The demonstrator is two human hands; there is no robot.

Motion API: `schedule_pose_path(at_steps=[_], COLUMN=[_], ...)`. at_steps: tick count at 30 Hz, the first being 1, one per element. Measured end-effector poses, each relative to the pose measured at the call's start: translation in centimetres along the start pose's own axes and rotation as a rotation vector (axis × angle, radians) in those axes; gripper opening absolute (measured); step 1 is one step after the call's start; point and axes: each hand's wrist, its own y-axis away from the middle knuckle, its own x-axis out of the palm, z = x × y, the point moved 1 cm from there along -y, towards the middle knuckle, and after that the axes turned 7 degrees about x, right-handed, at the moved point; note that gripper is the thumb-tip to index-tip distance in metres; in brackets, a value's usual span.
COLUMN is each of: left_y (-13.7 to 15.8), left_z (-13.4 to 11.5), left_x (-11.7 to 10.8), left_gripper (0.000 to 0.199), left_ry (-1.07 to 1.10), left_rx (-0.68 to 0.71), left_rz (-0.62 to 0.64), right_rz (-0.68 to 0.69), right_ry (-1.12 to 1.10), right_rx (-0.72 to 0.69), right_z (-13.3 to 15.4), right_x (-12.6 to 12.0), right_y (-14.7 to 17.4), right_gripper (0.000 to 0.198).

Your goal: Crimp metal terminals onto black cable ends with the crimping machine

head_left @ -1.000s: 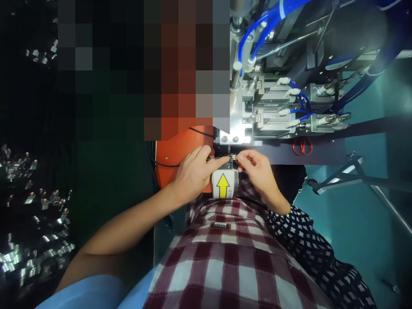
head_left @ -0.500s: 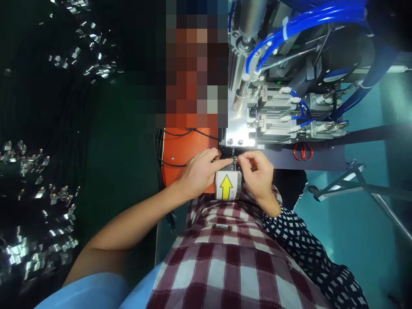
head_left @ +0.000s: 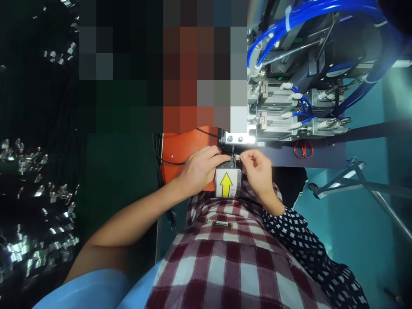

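Observation:
My left hand (head_left: 202, 168) lies over the orange surface, fingers curled and the index finger stretched toward a small metal connector (head_left: 237, 157). A thin black cable (head_left: 172, 162) runs in under this hand, which appears closed around it. From the other side, my right hand (head_left: 259, 171) pinches the connector's end between thumb and fingertips. A speck of red shows by these fingertips. Both hands meet at a small dark fixture (head_left: 229, 165) at the machine's front, just above a white plate with a yellow arrow (head_left: 226, 183). The fingers partly hide the connector.
Behind the hands stands a machine with metal cylinders (head_left: 277, 116) and blue air hoses (head_left: 302, 19). Red-handled scissors (head_left: 303, 149) lie on the grey surface at right. Many cables with shiny metal ends (head_left: 38, 189) fill the left side. Part of the view is pixelated.
My right fingertips have shifted slightly right, so more of the metal connector shows between the hands. My left index fingertip has drawn back a little to the left.

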Motion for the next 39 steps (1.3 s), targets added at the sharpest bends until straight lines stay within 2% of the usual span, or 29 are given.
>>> schedule_pose_path(at_steps=[3, 6, 12, 17, 19, 23, 27, 31, 34, 37, 39], left_y=[0.0, -0.1, 0.0, -0.1, -0.1, -0.1, 0.0, 0.1, 0.2, 0.2, 0.2], left_z=[0.0, 0.0, 0.1, 0.0, 0.0, 0.1, 0.1, -0.7, -1.7, -2.2, -2.2], left_x=[0.0, 0.0, 0.0, -0.1, -0.1, -0.1, 0.0, -0.1, -0.2, -0.1, 0.0], left_gripper=[0.033, 0.032, 0.035, 0.034, 0.034, 0.033, 0.031, 0.029, 0.030, 0.034, 0.034], left_ry=[0.002, 0.031, 0.021, 0.036, 0.031, 0.033, 0.029, -0.193, -0.350, -0.287, -0.243], left_rx=[-0.004, -0.002, -0.037, -0.033, -0.029, -0.026, -0.030, -0.009, -0.044, -0.116, -0.161], left_rz=[-0.009, -0.013, 0.010, 0.013, 0.010, -0.008, -0.008, 0.013, 0.084, 0.203, 0.240], right_rz=[0.055, -0.008, -0.015, -0.180, -0.130, 0.082, 0.201, 0.189, 0.154, 0.127, 0.122], right_ry=[-0.060, -0.065, 0.161, 0.522, 0.524, 0.231, 0.051, 0.022, -0.043, -0.093, -0.117], right_rx=[0.092, 0.071, -0.149, -0.415, -0.453, -0.300, -0.123, -0.038, 0.013, 0.030, 0.051], right_z=[-0.6, -1.2, 0.0, 1.7, 1.7, 0.9, 0.1, -0.6, -1.1, -1.0, -0.8], right_x=[-0.5, -1.1, -0.6, -0.9, -1.3, -1.8, -2.0, -2.2, -2.0, -1.3, -0.7], right_y=[-0.4, 0.1, 2.1, 2.1, 1.7, 0.3, -0.8, -1.0, -0.9, -0.6, -0.5], right_gripper=[0.019, 0.019, 0.017, 0.015, 0.015, 0.013, 0.017, 0.022, 0.025, 0.029, 0.030])
